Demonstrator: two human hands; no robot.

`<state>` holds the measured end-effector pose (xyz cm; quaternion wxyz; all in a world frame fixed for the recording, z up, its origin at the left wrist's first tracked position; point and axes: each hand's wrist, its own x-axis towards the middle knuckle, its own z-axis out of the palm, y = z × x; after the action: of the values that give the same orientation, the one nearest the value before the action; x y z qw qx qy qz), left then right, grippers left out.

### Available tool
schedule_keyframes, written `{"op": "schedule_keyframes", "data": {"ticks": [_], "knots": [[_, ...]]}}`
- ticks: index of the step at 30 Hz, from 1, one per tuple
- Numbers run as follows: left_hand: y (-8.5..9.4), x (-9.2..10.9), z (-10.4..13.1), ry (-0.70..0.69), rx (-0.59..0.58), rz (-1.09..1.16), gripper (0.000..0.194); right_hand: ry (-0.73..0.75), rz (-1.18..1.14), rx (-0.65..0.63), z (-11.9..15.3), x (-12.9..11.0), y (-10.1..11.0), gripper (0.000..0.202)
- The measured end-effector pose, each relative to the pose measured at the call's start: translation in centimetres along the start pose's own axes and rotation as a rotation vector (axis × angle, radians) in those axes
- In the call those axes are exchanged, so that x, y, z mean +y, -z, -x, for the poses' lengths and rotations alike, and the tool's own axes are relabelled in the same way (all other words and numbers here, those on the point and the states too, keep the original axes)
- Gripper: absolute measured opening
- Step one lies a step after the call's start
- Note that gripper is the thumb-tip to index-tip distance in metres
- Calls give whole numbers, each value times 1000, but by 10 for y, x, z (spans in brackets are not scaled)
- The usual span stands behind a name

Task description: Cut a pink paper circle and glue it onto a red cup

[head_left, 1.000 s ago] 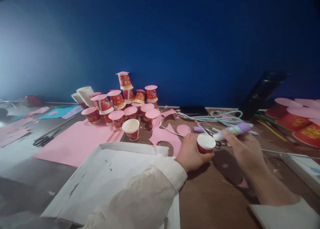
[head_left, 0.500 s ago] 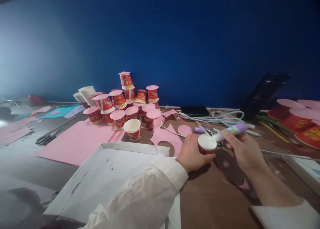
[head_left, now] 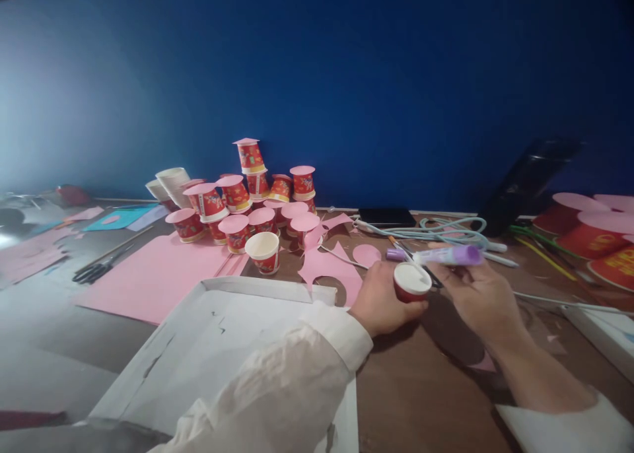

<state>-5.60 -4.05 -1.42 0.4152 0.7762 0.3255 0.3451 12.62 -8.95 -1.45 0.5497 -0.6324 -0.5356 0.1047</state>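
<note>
My left hand (head_left: 381, 301) is wrapped round a small red paper cup (head_left: 413, 280) standing on the brown table, its white round end facing up. My right hand (head_left: 483, 301) pinches a white and purple glue stick (head_left: 448, 255), which lies nearly level just above and right of that cup. Behind the cup is a loose purple cap (head_left: 395, 254). A pink paper disc (head_left: 366, 254) lies beyond my left hand, beside a pink sheet with round cut-outs (head_left: 333, 268).
Red cups topped with pink discs (head_left: 235, 192) are stacked at the back left, near another cup (head_left: 262, 251). A white box lid (head_left: 222, 347) lies under my left sleeve. Scissors (head_left: 102, 268), a coiled cable (head_left: 436, 232) and a black bottle (head_left: 529, 182) are around.
My right hand has drawn the glue stick's tip up off the cup's end and turned the stick closer to level. My left hand keeps its hold on the cup.
</note>
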Motion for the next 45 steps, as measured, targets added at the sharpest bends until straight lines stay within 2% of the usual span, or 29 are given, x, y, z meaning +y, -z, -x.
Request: {"op": "schedule_keyframes", "data": {"ticks": [3, 7, 12, 17, 20, 25, 30, 35, 38, 42, 45], "knots": [[-2, 0, 0, -4, 6, -14, 45, -27, 46, -5, 0, -6, -1, 39], [-5, -1, 1, 3, 9, 21, 50, -132, -39, 56, -3, -16, 5, 32], [-4, 0, 1, 26, 0, 96, 50, -102, -77, 84, -5, -24, 9, 24], [-1, 2, 2, 51, 0, 103, 51, -45, -112, 39, -3, -23, 5, 29], [0, 2, 2, 70, -21, 124, 47, -83, -135, 35, -2, -16, 6, 34], [2, 4, -1, 69, -42, 200, 44, -236, -388, -11, -2, -6, 2, 41], [9, 7, -4, 109, -117, 288, 39, -355, -605, -72, -6, -10, -3, 44], [11, 0, -6, 110, -159, 310, 42, -431, -730, -135, -6, -11, -1, 42], [7, -6, -6, 57, -133, 237, 43, -496, -776, -160, -5, -13, 0, 44], [3, -8, -3, 75, -13, -31, 59, -543, -827, -173, -3, -21, 0, 46], [3, -8, -2, 72, -18, -89, 56, -536, -817, -181, -3, -24, -1, 44]]}}
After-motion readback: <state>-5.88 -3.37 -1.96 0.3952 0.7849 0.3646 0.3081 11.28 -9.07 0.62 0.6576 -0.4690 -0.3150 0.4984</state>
